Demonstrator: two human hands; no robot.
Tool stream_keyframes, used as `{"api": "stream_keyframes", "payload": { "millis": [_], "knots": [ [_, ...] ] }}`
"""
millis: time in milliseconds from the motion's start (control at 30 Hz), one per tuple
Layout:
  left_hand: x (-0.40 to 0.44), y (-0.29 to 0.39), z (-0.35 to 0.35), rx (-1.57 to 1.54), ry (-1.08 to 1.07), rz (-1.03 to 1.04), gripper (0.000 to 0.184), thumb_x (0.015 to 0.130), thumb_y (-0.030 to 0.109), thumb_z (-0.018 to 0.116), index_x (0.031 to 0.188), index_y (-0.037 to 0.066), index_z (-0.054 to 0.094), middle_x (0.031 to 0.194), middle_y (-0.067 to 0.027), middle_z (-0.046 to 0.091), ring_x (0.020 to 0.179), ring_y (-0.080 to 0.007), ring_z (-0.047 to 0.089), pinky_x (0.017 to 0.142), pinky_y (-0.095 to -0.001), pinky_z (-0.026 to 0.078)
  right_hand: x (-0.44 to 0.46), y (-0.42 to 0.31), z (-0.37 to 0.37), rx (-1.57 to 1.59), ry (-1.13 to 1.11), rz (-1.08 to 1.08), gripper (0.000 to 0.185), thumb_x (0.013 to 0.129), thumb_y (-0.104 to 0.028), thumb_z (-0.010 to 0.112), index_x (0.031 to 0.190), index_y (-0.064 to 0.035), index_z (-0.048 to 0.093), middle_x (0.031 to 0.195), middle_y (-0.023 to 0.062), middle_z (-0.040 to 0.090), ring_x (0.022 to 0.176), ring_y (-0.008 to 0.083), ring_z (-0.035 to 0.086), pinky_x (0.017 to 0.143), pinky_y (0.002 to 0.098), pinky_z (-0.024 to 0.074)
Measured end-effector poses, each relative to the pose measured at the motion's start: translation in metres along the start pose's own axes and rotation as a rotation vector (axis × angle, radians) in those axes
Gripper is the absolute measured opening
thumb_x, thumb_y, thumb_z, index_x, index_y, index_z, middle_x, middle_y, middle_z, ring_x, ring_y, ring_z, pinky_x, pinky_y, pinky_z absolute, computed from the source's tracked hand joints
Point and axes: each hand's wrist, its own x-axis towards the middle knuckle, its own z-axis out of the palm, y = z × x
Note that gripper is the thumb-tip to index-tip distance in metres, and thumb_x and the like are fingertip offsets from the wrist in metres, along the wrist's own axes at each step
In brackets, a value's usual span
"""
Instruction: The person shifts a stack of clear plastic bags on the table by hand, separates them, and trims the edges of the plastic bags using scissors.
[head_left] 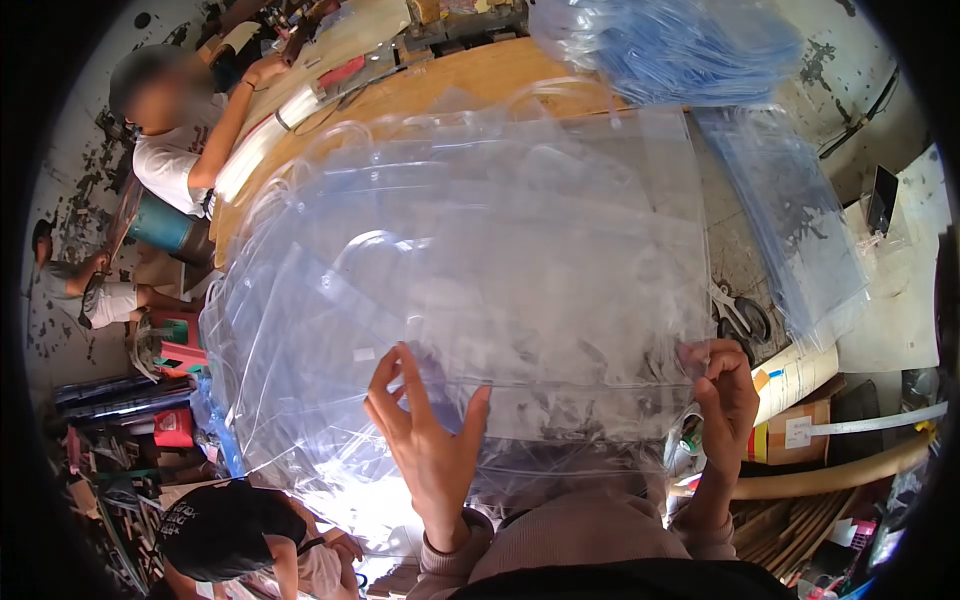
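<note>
A large heap of clear plastic bags [560, 270] with loop handles spreads across the table in front of me. My left hand [425, 440] is over the near part of the heap, its fingers apart and nothing visible between them. At the right edge of the top bag, my right hand [722, 405] has thumb and fingers closed on the bag's corner. A seam line crosses the top sheet between the two hands. Scissors [740, 315] with dark handles lie just beyond my right hand.
Bluish plastic sheets [690, 45] are piled at the back, with a folded stack [800, 220] at the right. A phone [882, 198] stands far right. One person [175, 130] works at the back left; another in a black cap [225, 530] is near left. A cardboard tube [830, 475] lies right.
</note>
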Motion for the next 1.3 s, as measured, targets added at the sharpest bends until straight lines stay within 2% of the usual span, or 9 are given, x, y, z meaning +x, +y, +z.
{"api": "stream_keyframes", "payload": {
  "millis": [200, 333, 400, 500, 767, 967, 1033, 1233, 1300],
  "knots": [
    [-0.002, -0.003, -0.002, 0.03, 0.018, -0.079, 0.062, 0.069, 0.016, 0.076, 0.124, 0.004, 0.051, 0.108, -0.0121, 0.049, 0.098, -0.0279, 0.052, 0.08, -0.0408, 0.044, -0.004, 0.011, -0.005, 0.107, -0.015, 0.189, 0.015, 0.084, -0.002, 0.054, 0.093, -0.0034, 0.043, 0.109, 0.0142, 0.056, 0.109, 0.0219, 0.051, 0.096, 0.0347, 0.037],
    [-0.009, 0.014, -0.001, -0.055, 0.102, 0.029, 0.048, 0.071, 0.007, 0.071, 0.116, 0.006, 0.057, 0.102, -0.0106, 0.053, 0.092, -0.026, 0.054, 0.076, -0.0401, 0.045, 0.006, 0.009, 0.005, 0.066, 0.084, 0.236, 0.02, 0.081, -0.001, 0.056, 0.098, -0.0015, 0.045, 0.096, 0.009, 0.059, 0.095, 0.0157, 0.055, 0.088, 0.0308, 0.0415],
    [-0.013, 0.022, 0.002, -0.14, -0.086, 0.268, 0.036, 0.07, -0.003, 0.064, 0.105, 0.005, 0.064, 0.093, -0.0091, 0.057, 0.085, -0.0247, 0.056, 0.07, -0.0368, 0.046, 0.011, 0.002, 0.016, -0.377, 0.117, 0.313, 0.025, 0.08, -0.001, 0.058, 0.104, -0.0005, 0.05, 0.089, 0.0058, 0.058, 0.087, 0.0126, 0.054, 0.078, 0.0296, 0.0435],
    [-0.014, 0.029, 0.011, -0.071, -0.081, 0.33, 0.029, 0.068, -0.009, 0.061, 0.092, 0.005, 0.068, 0.087, -0.0061, 0.06, 0.078, -0.0221, 0.058, 0.065, -0.0319, 0.047, 0.012, 0.019, 0.025, -0.537, 0.177, 0.166, 0.029, 0.08, 0.0, 0.058, 0.108, -0.0017, 0.055, 0.079, 0.0054, 0.053, 0.074, 0.0153, 0.05, 0.066, 0.0274, 0.0421],
    [-0.017, 0.022, 0.021, -0.003, -0.002, 0.478, 0.027, 0.061, -0.004, 0.067, 0.086, 0.008, 0.07, 0.083, 0.0003, 0.063, 0.074, -0.0151, 0.06, 0.062, -0.0277, 0.046, 0.008, 0.027, 0.033, -0.819, 0.249, -0.055, 0.032, 0.082, -0.001, 0.057, 0.114, -0.0023, 0.06, 0.081, 0.0084, 0.049, 0.068, 0.0208, 0.048, 0.059, 0.0305, 0.0387],
    [-0.017, 0.02, 0.022, -0.013, -0.005, 0.504, 0.026, 0.061, -0.003, 0.067, 0.083, 0.009, 0.071, 0.084, 0.002, 0.065, 0.076, -0.0133, 0.06, 0.063, -0.0253, 0.045, 0.012, 0.008, 0.041, -0.838, 0.167, -0.125, 0.037, 0.081, 0.003, 0.054, 0.117, -0.0022, 0.058, 0.105, 0.0152, 0.055, 0.093, 0.0257, 0.053, 0.08, 0.034, 0.0409],
    [-0.017, 0.019, 0.023, -0.029, 0.001, 0.496, 0.026, 0.06, -0.003, 0.066, 0.082, 0.01, 0.071, 0.085, 0.0023, 0.065, 0.076, -0.0131, 0.06, 0.063, -0.0249, 0.044, 0.012, 0.003, 0.046, -0.92, 0.041, -0.122, 0.041, 0.081, 0.001, 0.054, 0.122, -0.0045, 0.054, 0.125, 0.0177, 0.05, 0.115, 0.0289, 0.048, 0.099, 0.0454, 0.0305],
    [-0.019, 0.017, 0.025, -0.071, 0.008, 0.474, 0.028, 0.058, -0.003, 0.066, 0.08, 0.012, 0.071, 0.085, 0.0037, 0.066, 0.077, -0.0128, 0.06, 0.063, -0.0254, 0.043, 0.013, -0.015, 0.061, -1.139, -0.134, -0.162, 0.041, 0.084, -0.011, 0.056, 0.124, -0.0089, 0.053, 0.132, 0.0119, 0.049, 0.126, 0.0266, 0.043, 0.104, 0.0631, 0.008],
    [-0.018, 0.017, 0.024, -0.063, 0.003, 0.473, 0.028, 0.057, -0.003, 0.067, 0.079, 0.013, 0.072, 0.086, 0.0042, 0.066, 0.077, -0.0125, 0.06, 0.063, -0.0255, 0.042, 0.01, -0.018, 0.072, -1.145, -0.164, -0.191, 0.039, 0.084, -0.011, 0.055, 0.123, -0.0076, 0.053, 0.129, 0.0124, 0.051, 0.124, 0.0265, 0.045, 0.103, 0.0648, 0.008]
  ]
}}
